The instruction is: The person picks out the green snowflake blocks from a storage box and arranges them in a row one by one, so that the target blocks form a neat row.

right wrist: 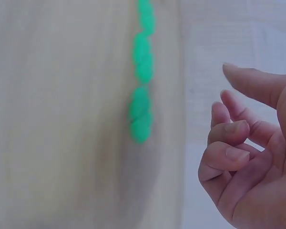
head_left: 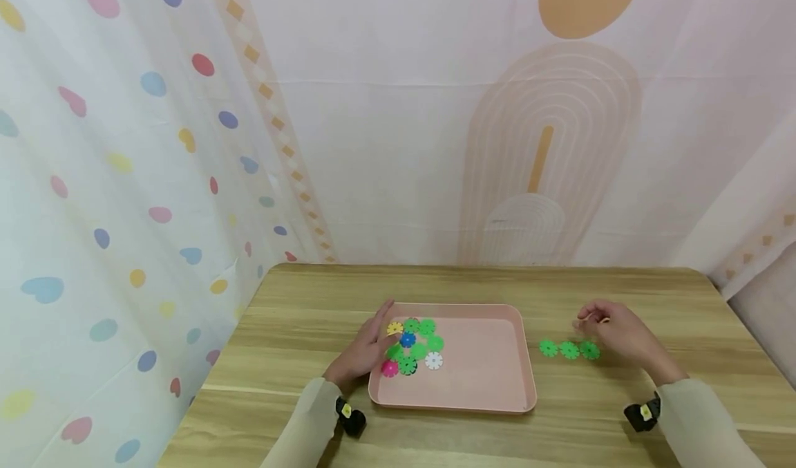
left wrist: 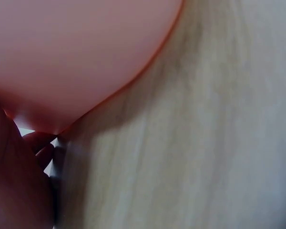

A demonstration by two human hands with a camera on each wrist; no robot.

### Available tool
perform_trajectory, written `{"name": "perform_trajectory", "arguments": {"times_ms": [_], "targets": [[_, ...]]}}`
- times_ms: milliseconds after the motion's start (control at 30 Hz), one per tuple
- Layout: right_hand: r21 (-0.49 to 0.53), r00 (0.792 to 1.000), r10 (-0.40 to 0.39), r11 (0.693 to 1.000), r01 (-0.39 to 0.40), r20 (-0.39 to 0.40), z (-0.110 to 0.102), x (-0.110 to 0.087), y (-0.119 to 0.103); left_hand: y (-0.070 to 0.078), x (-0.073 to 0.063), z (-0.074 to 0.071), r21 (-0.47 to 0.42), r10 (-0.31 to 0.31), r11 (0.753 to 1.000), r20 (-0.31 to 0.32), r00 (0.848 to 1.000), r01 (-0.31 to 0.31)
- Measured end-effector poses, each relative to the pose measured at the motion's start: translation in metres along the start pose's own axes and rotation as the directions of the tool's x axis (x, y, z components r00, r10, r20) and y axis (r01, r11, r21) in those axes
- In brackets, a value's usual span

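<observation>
At the left side of a pink tray (head_left: 472,357), my left hand (head_left: 363,350) grips the rim, its thumb reaching over the inside and its other fingers along the outer wall. Near that thumb lie several flower-shaped plastic discs: green, a blue one (head_left: 408,339), a yellow one (head_left: 394,328), a pink one (head_left: 390,368) and a white one (head_left: 434,361). My right hand (head_left: 616,326) hovers just above the right end of a row of three green discs (head_left: 569,350) on the table. In the right wrist view its fingers (right wrist: 224,155) are loosely curled, apart from the thumb, and hold nothing.
The wooden table (head_left: 479,285) reaches back to a patterned curtain (head_left: 398,143). Another curtain (head_left: 124,212) with coloured spots hangs on the left. A small black wrist camera sits on each wrist. The tray's outer wall (left wrist: 86,57) fills the upper left wrist view.
</observation>
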State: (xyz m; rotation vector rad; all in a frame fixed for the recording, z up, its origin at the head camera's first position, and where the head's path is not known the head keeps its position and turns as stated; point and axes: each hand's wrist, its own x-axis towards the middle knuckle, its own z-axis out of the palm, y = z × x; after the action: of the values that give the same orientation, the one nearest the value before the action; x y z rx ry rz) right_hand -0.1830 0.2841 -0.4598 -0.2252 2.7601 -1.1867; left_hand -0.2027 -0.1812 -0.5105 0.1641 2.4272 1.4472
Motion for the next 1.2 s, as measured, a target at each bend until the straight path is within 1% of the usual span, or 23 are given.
{"name": "perform_trajectory", "arguments": {"times_ms": [167,333,533,633,667,833,967,1067,1133,1200], "targets": [[0.01,0.999,-0.033,0.999,0.033,0.028,0.001,0.01,-0.023,-0.001,0.0,0.0,0.009,-0.003,1.0,0.002,1.0,0.003],[0.028,0.995,-0.079,0.997,0.077,0.054,0.007,0.022,-0.045,-0.004,0.002,0.0,0.014,-0.002,1.0,0.005,1.0,0.001],[0.096,0.988,-0.102,0.991,0.091,0.114,0.02,0.041,-0.065,-0.003,0.002,0.0,0.022,0.004,1.0,0.009,1.0,-0.004],[0.124,0.979,-0.123,0.987,0.103,0.164,0.029,0.05,-0.073,-0.002,0.001,0.0,0.027,0.006,1.0,0.008,1.0,-0.007],[0.117,0.975,-0.136,0.986,0.116,0.177,0.033,0.053,-0.076,-0.001,0.001,0.0,0.03,0.006,1.0,0.008,1.0,-0.006],[0.123,0.952,-0.163,0.983,0.135,0.26,0.055,0.066,-0.089,-0.003,0.002,0.0,0.032,0.005,0.999,0.009,1.0,-0.005],[0.174,0.931,-0.158,0.979,0.105,0.329,0.076,0.071,-0.099,-0.004,0.003,0.0,0.042,0.014,0.999,0.007,1.0,-0.014],[0.201,0.918,-0.159,0.975,0.09,0.363,0.09,0.074,-0.106,-0.005,0.004,0.0,0.062,0.026,0.998,0.005,1.0,-0.026],[0.206,0.912,-0.151,0.976,0.076,0.382,0.098,0.076,-0.109,-0.006,0.004,0.0,0.059,0.027,0.998,0.006,1.0,-0.028],[0.2,0.91,-0.134,0.978,0.058,0.392,0.105,0.078,-0.112,-0.006,0.005,0.0,0.048,0.023,0.999,0.008,1.0,-0.024]]}}
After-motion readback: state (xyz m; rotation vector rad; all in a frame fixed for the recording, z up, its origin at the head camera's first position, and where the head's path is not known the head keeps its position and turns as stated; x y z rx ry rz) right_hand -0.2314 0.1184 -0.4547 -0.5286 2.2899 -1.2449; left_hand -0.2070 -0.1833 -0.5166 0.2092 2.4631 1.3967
